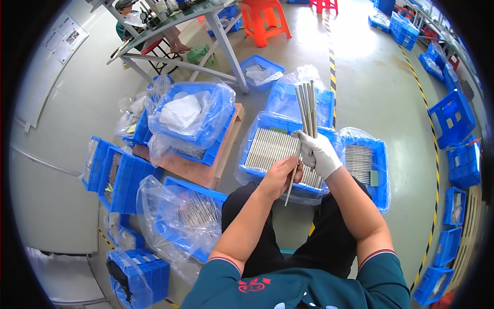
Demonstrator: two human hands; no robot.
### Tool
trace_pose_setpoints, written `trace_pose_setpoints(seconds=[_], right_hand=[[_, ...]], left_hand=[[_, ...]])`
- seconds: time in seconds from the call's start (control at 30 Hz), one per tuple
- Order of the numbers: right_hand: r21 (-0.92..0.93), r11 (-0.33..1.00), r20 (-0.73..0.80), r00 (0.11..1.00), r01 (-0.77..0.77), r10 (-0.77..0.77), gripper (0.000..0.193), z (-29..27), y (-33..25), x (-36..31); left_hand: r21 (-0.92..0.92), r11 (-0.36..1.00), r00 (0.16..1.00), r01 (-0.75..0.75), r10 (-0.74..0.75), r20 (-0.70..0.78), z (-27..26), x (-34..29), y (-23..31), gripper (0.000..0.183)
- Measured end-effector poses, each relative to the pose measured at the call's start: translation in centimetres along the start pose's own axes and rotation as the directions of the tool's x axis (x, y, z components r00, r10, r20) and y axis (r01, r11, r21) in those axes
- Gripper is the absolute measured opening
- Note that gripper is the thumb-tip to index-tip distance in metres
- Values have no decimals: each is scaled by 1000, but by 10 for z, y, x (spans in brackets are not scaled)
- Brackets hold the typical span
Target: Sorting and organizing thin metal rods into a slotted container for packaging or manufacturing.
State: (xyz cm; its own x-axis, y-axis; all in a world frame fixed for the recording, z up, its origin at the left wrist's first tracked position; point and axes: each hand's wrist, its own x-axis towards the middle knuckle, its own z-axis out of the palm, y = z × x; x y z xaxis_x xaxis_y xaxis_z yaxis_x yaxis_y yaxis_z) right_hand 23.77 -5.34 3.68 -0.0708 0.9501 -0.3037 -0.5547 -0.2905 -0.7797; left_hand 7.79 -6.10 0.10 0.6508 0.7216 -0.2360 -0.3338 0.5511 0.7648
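My right hand (320, 155), in a white glove, is closed around a bundle of thin metal rods (307, 108) that fans upward. My bare left hand (279, 176) is just below and to the left, its fingers closed on a single metal rod (290, 191) whose lower end sticks out under them. Both hands are above a plastic-lined blue crate (250, 129), where similar rods (268, 149) lie side by side in a row. To the right, another lined blue crate (382, 170) holds more rods (358, 164) and a small green piece.
At my left, a blue crate (172, 181) under loose clear plastic holds jumbled rods (199, 210). Lined crates stand on a wooden pallet (222, 154). Ahead are a workbench (226, 46), a red stool (263, 20) and a seated person (126, 23). Blue crates (453, 118) line the right side.
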Motion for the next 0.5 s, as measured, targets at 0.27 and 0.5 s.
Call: trace_pose_setpoints(seconds=[0.27,0.5], right_hand=[[-183,979,-212,968,94,-133,22,-12,-2,7],[-88,983,-303,936,160,-180,21,-19,-1,18]], left_hand=[[46,997,998,59,-60,23,6,2,-7,33],[266,951,983,159,-176,43,9,-2,9,29]])
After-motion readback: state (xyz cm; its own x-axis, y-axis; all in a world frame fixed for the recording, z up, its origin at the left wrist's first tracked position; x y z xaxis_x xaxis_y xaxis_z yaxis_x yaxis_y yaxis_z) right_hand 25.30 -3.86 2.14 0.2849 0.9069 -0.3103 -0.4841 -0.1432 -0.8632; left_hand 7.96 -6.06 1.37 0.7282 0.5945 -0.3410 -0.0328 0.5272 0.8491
